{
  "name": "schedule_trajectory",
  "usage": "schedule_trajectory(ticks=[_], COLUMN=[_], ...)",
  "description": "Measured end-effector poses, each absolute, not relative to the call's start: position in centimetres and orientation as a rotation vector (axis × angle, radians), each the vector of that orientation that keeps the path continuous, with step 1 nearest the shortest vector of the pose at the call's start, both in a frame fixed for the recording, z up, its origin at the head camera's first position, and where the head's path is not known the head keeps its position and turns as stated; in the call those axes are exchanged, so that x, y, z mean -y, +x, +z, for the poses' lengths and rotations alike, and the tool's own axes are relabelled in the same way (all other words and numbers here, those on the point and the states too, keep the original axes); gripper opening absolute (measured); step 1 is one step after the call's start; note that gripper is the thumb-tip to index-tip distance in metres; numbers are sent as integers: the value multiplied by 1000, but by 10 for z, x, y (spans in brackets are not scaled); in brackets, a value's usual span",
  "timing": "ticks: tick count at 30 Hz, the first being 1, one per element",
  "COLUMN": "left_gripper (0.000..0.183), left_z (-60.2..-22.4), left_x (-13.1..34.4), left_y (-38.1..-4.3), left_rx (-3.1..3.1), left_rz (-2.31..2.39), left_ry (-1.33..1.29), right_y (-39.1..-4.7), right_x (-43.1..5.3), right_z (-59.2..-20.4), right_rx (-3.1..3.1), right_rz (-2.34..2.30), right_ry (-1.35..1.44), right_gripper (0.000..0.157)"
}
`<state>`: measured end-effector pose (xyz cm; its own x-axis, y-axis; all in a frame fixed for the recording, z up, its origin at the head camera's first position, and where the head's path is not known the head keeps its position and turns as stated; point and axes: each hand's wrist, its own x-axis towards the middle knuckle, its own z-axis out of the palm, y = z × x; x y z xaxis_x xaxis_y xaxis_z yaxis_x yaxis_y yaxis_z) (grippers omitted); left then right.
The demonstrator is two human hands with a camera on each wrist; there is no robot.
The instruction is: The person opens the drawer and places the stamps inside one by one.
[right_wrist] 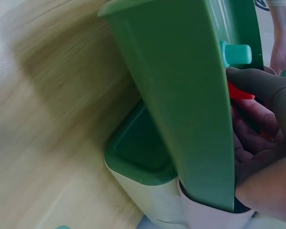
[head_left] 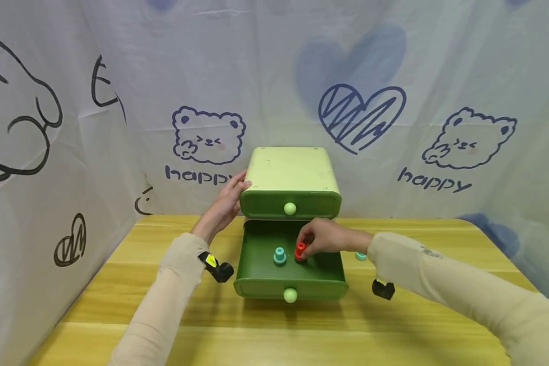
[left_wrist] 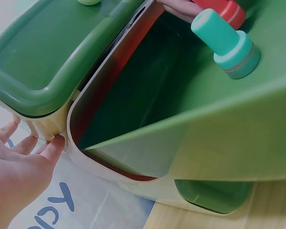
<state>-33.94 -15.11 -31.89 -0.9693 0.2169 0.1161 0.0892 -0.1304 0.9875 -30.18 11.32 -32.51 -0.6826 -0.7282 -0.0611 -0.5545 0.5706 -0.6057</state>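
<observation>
Red piece (head_left: 299, 250): small stepped plastic peg, upright on the floor of the open lower drawer, right of centre; fingertips pinched round its top.
Right hand (head_left: 322, 236): reaches in over the drawer's right wall, fingers and thumb curled onto the red piece. The right wrist view shows the same clamp, with only a sliver of red (right_wrist: 239, 92) visible.
Teal piece (head_left: 279, 255): same shape, standing free just left of the red one, near but apart. Clear in the left wrist view (left_wrist: 226, 44).
Lower drawer (head_left: 261, 277): dark green, pulled well out toward the table's front edge, pale knob (head_left: 290, 295) on its face.
Upper drawer (head_left: 290, 203): closed.
Drawer unit (head_left: 290, 170): pale green casing, sits at the middle of the table's back edge, against the printed sheet.
Left hand (head_left: 226, 201): flat against the unit's upper left side, fingers straight and together, steadying it, gripping nothing.
Second teal piece (head_left: 361, 256): on the table right of the drawer, mostly hidden behind the right wrist.
Table (head_left: 164, 325): yellow wood grain.
Progress, as I judge it: one peg is in and released, the red one is at the drawer floor but not let go, one is outside, and the drawer is yet to be shut.
</observation>
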Motion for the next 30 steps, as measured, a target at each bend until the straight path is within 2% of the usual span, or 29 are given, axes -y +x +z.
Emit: schedule_trajectory(ticks=[20,30], left_gripper=[70,74], left_z=[-320,-320], left_x=[151,150], left_y=[-339,-340], left_rx=[-1989,-2001], left_rz=[2282,2291], left_ry=[365,375], right_y=[-305,-305], right_x=[-99,-95], right_z=[-327,-333], right_rx=[-2416,-2426], right_rz=[-786,-802], right_ry=[-1078,-1133], right_gripper=[16,15])
